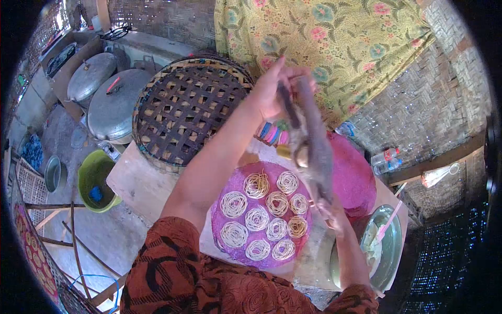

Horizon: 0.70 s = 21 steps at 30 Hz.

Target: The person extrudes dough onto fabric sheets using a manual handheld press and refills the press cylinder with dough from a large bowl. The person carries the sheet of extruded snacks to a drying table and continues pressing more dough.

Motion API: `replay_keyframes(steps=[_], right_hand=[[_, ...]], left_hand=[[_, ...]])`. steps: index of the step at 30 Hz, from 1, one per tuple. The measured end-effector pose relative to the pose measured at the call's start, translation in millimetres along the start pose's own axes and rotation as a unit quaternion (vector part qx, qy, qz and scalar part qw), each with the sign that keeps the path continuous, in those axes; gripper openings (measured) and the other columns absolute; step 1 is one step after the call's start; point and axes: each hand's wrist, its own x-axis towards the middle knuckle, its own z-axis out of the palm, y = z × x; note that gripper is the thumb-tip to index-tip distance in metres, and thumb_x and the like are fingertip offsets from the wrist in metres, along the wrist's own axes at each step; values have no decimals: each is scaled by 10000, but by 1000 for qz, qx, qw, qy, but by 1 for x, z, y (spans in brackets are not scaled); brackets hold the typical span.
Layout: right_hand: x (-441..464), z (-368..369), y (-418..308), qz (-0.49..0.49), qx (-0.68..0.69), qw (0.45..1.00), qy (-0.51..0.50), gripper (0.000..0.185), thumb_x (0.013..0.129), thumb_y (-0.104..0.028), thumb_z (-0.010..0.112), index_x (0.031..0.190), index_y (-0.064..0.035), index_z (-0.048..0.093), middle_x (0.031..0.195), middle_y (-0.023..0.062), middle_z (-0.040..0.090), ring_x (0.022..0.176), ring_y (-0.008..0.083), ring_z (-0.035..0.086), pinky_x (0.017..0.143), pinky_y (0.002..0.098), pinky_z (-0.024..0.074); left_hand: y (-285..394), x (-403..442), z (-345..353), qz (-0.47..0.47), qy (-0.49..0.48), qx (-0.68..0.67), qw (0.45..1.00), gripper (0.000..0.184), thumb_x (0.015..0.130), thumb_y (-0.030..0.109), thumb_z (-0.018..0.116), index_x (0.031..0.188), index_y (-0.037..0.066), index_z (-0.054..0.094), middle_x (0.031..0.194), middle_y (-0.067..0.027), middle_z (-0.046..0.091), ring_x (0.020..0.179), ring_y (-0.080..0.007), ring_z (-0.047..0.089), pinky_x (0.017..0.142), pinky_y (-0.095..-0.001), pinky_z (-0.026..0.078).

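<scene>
A dark, long wooden tool with two arms (317, 138), perhaps a hand press, slants across the air above the table and is smeared by motion. Around its far end my left hand (277, 89) is closed, with the arm stretched forward. The near end is gripped by my right hand (330, 215), to the right of the coils. Below the tool lies a round pink-purple mat (222, 214) carrying several flat coils of pale strands (257, 218). Two or three coils look browner, such as the one at the mat's right (297, 226).
A stack of round woven trays (191, 112) stands at the table's far left, with lidded metal pots (117, 102) beyond. More pink round mats (351, 175) lie at right, near a metal basin (392, 230) with pale dough and a pink-handled utensil. A green tub (97, 180) sits on the floor.
</scene>
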Motion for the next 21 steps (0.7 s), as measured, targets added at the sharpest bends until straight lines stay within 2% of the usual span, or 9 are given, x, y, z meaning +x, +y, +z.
replay_keyframes(steps=[2,4,6,7,9,13,15,19,21], right_hand=[[-20,-1,-2,-75,46,991,105,607,797,-200,715,1289,11,430,1097,108,585,953,189,572,836,330,457],[-23,0,3,-124,-44,963,236,594,803,-205,710,1281,19,437,1109,110,579,984,205,564,856,335,450],[-20,-17,25,-131,-235,867,420,659,776,-292,734,1269,36,446,1157,168,576,1066,311,561,909,374,439],[-15,-34,45,-129,-230,865,427,659,776,-292,734,1269,36,446,1157,168,576,1066,311,561,909,374,439],[-12,-58,76,-2,-417,719,556,727,719,-386,764,1237,32,473,1158,228,571,1066,380,558,902,416,444],[-17,-56,97,67,-519,605,600,740,670,-428,776,1208,0,503,1020,226,605,964,397,581,874,501,424],[-18,-52,108,71,-513,618,591,740,671,-438,772,1206,-2,503,1016,219,601,968,396,575,884,505,413],[-41,-49,107,-10,-544,625,560,745,715,-404,750,1277,-43,420,1093,212,557,1033,403,528,906,526,383],[-56,-42,108,-88,-552,586,587,523,744,-301,728,1146,-31,530,1029,202,574,999,380,540,888,489,397]], left_hand=[[11,-14,31,142,19,290,946,310,948,327,476,1064,56,574,978,-83,600,965,-208,572,833,-331,451],[13,-57,44,329,14,574,750,250,959,190,476,1133,23,543,1060,-57,581,1016,-174,557,902,-316,423],[8,-121,49,219,38,627,747,222,924,130,525,1114,20,549,1031,-67,595,980,-186,572,888,-305,432],[5,-149,44,155,50,694,701,209,905,129,547,1087,29,568,1019,-84,597,963,-204,580,872,-306,440],[-6,-201,25,64,79,790,605,181,868,123,585,1030,44,605,1002,-122,598,930,-246,593,842,-322,457],[-50,-278,-45,-18,169,824,540,200,810,125,602,988,50,653,972,-204,605,948,-360,580,851,-452,447],[-64,-295,-56,-60,178,889,419,194,763,108,632,947,53,664,960,-189,601,934,-347,576,832,-447,448],[-86,-297,-71,-26,220,890,397,175,745,110,656,907,47,668,991,-173,591,944,-346,569,832,-443,449],[-87,-295,-75,-22,216,894,392,170,751,112,650,907,45,663,981,-172,595,929,-351,573,818,-445,457]])
